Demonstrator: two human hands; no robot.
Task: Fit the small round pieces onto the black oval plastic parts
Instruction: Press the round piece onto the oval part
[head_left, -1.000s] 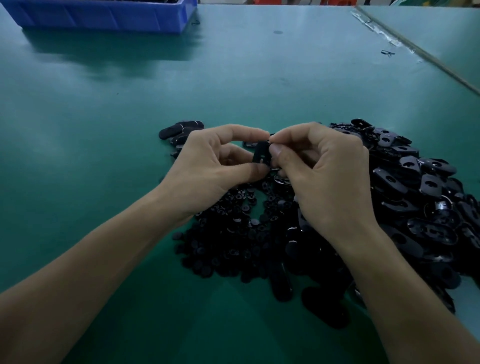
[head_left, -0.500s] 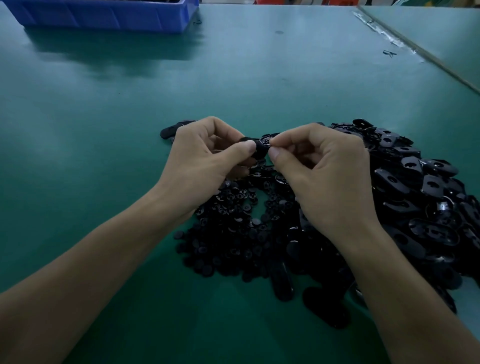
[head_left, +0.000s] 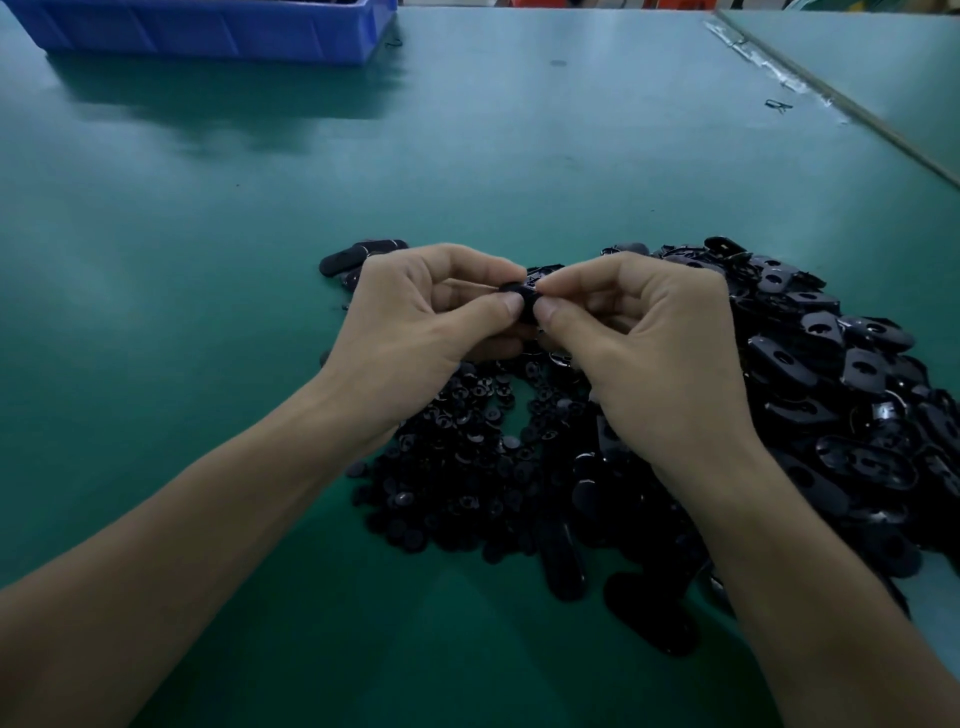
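Above the heaps, my left hand (head_left: 436, 322) pinches a black oval part (head_left: 525, 297) between thumb and forefinger. My right hand (head_left: 639, 343) meets it from the right, thumb and forefinger pinched at the part's end; a small round piece there is hidden by the fingertips. A heap of small round pieces (head_left: 467, 467) lies on the green table below my hands. A bigger heap of black oval parts (head_left: 831, 395) spreads to the right.
A few oval parts (head_left: 353, 257) lie apart just left of my left hand. A blue plastic bin (head_left: 208, 28) stands at the far left edge. A table seam (head_left: 831, 98) runs diagonally at the far right, with a small clip (head_left: 778, 105) near it.
The oval part has turned from upright to lying roughly level between my fingers. Both hands have stayed together above the heap, with my left thumb shifted onto the part's near side.
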